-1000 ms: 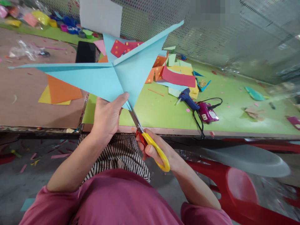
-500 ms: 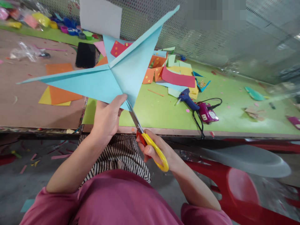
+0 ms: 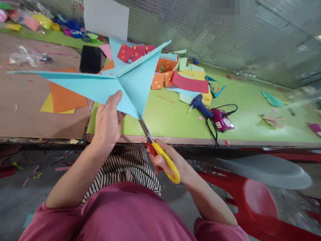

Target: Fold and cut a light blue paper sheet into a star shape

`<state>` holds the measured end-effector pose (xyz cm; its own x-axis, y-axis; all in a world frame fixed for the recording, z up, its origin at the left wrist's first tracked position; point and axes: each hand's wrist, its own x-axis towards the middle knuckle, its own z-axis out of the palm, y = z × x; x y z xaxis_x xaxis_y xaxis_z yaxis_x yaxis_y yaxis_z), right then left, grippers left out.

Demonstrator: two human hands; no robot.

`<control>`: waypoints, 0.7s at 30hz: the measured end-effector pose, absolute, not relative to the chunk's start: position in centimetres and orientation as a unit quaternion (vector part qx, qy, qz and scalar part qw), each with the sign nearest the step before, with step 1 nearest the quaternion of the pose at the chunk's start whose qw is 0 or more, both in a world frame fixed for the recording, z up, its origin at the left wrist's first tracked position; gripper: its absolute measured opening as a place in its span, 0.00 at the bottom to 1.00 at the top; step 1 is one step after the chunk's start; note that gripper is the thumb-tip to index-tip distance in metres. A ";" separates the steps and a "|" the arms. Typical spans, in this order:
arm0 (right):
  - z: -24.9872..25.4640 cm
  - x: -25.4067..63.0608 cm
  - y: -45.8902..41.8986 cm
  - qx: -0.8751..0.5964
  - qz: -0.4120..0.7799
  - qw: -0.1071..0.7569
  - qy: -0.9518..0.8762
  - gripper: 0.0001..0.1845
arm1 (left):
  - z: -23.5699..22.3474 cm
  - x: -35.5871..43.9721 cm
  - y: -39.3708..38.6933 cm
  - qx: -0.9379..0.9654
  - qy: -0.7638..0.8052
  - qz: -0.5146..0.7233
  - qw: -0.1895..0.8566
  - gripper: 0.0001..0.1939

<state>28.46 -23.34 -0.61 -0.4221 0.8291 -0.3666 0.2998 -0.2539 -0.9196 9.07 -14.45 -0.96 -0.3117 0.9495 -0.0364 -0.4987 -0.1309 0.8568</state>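
My left hand (image 3: 108,122) pinches a large folded sheet of light blue paper (image 3: 136,82), thumb on top and fingers beneath. Two long pointed folds of the paper spread out to the left and to the upper right. My right hand (image 3: 167,160) grips scissors (image 3: 165,159) with yellow and red handles. Their blades reach up to the paper's lower corner and overlap it there; the tips are partly hidden by the sheet. How far the blades are apart cannot be made out.
A blue glue gun (image 3: 202,106) and a magenta power socket (image 3: 222,120) with a cord lie on the green tabletop (image 3: 250,117). Beyond the paper are red and orange cut pieces (image 3: 173,75). A black phone (image 3: 90,59) lies left; a red stool (image 3: 260,201) stands at lower right.
My left hand has slid left and its thumb now sits farther from the blades. The paper has shifted left, its upper right point lower. My right hand and the scissors have hardly moved.
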 end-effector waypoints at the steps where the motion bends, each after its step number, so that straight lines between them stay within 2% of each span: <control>1: -0.6 28.5 -23.4 -0.495 0.620 0.211 -0.571 0.36 | -1.1 9.0 -14.4 0.275 0.410 0.710 0.501 0.16; 10: 0.0 28.3 -23.4 -0.512 0.624 0.198 -0.556 0.36 | -1.5 8.8 -14.9 0.316 0.429 0.712 0.457 0.09; 15: -0.1 28.5 -23.4 -0.523 0.629 0.191 -0.542 0.35 | -1.3 8.7 -14.8 0.307 0.434 0.704 0.470 0.07; 21: 0.2 28.4 -23.3 -0.514 0.607 0.204 -0.571 0.39 | -0.9 9.1 -15.4 0.265 0.446 0.682 0.515 0.08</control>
<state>28.36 -23.33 0.15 -0.3890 0.8345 -0.3903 0.3381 -0.2647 -0.9031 9.07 -15.43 -0.90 -0.3294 0.9390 -0.0984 -0.4665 -0.0712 0.8817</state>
